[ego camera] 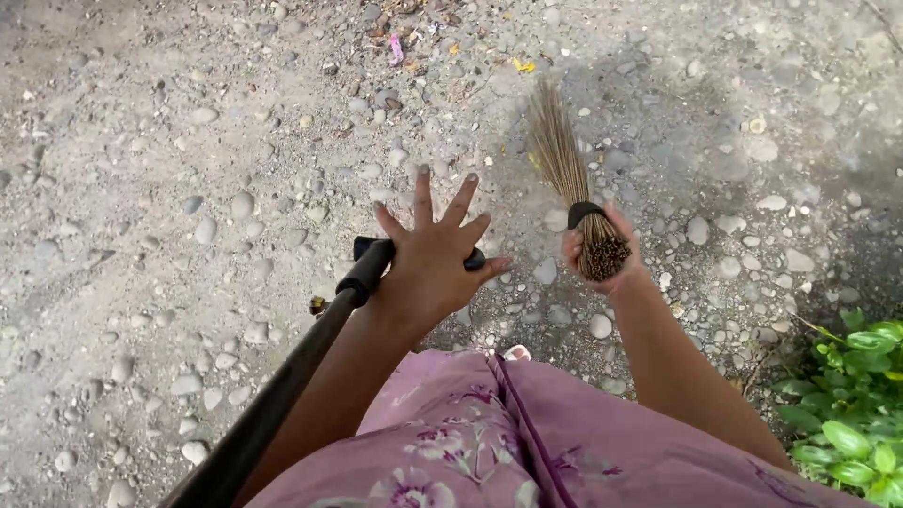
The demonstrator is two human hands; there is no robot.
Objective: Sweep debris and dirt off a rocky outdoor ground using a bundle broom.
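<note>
In my right hand [602, 254], centre right of the frame, a broom [564, 165] of dry, stiff straw-coloured fibres, bound by a matt black band. Under my left hand [433, 259], a smooth, matt black pole [282, 395] with a rubbery-looking grip. Ground [141, 188]: rough, dusty gravel with smooth rounded pebbles; my garment [489, 442], lower centre, soft printed cloth.

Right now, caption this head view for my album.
Left hand spread on a black handle, right hand gripping a stick broom over gravel.

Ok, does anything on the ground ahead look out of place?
Bits of litter, pink and yellow, lie among the stones at the top, beyond the broom in the right hand. The left hand rests, fingers spread, on a black handle.
</note>
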